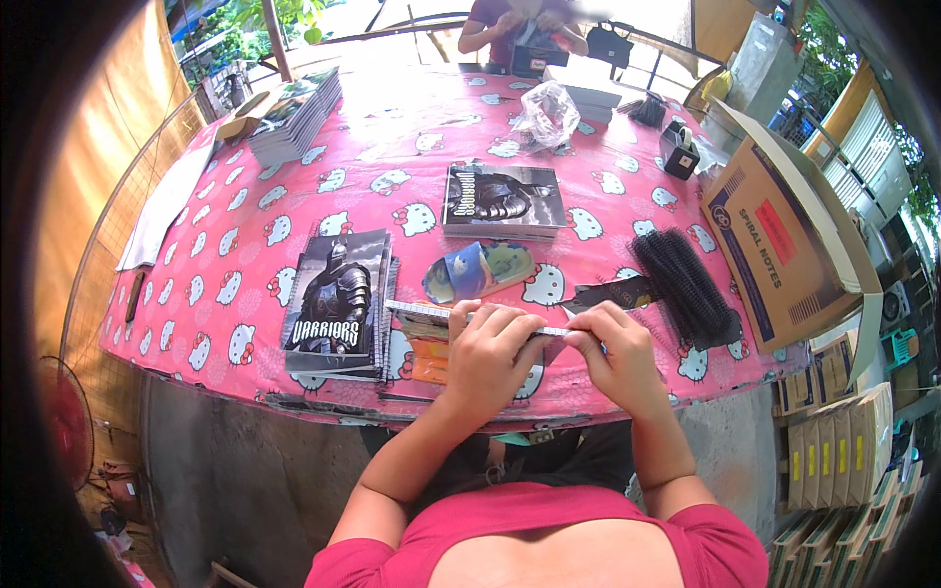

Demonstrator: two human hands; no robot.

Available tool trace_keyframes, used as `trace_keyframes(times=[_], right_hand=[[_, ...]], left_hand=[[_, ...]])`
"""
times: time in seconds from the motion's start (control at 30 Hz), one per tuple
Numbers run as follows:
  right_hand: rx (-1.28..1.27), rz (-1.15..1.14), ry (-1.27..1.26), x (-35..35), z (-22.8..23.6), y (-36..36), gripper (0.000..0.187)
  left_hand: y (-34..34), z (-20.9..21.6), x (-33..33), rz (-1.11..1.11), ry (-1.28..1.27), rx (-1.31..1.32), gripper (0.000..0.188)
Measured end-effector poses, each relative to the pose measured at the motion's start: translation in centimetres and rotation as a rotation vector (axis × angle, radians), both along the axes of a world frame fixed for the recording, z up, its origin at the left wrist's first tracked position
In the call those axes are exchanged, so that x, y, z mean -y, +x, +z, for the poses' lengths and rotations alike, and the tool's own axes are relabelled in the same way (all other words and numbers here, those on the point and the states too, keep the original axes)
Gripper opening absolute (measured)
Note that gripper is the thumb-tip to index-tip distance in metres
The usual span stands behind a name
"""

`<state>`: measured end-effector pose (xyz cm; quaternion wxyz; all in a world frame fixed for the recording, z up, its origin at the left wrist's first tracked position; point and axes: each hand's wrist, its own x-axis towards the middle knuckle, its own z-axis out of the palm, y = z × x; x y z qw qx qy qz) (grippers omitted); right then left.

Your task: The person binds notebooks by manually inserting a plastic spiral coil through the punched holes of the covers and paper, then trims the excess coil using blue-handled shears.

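At the table's near edge, my left hand (490,348) holds a notebook (417,310) edge-on, its pale edge, which seems lined with punched holes, facing up. My right hand (613,353) pinches at the right end of that edge; whatever is between its fingertips is too small to make out. An orange item (429,361) shows below the notebook. To the left lies a stack of dark knight-cover notebooks (338,299), and farther ahead another such stack (503,199). Between them and my hands rests a blue-green slipper (480,271). Black spiral coils (681,289) lie in a heap right of my right hand.
A pink cartoon-print cloth covers the table (392,220). An open cardboard box (774,240) stands at the right, with flattened cartons (833,456) below. Tall notebook stacks (297,122) sit far left. Clear plastic (547,116) lies far off, near another person (524,29) handling something.
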<state>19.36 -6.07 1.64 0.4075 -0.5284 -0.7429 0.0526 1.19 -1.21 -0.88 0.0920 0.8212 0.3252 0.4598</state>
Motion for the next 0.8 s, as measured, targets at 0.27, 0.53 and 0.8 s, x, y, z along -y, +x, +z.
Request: trace_keyframes(times=[0.27,0.53,0.8], right_hand=[[0.195,0.291,-0.191,-3.1,1.4,2.4,0.021],[0.720,0.225,-0.265,-17.2,-8.1,-1.5,0.038],[-0.950,0.396,-0.305,-7.9,-4.2,3.5,0.024]], left_hand=[[-0.8,-0.4,0.7,0.020,0.008,0.001,0.017],[-0.5,-0.4,0.8,0.024,0.012,0.083,0.026],[-1.2,-0.7,-0.2,-0.005,0.054,0.059,0.028]])
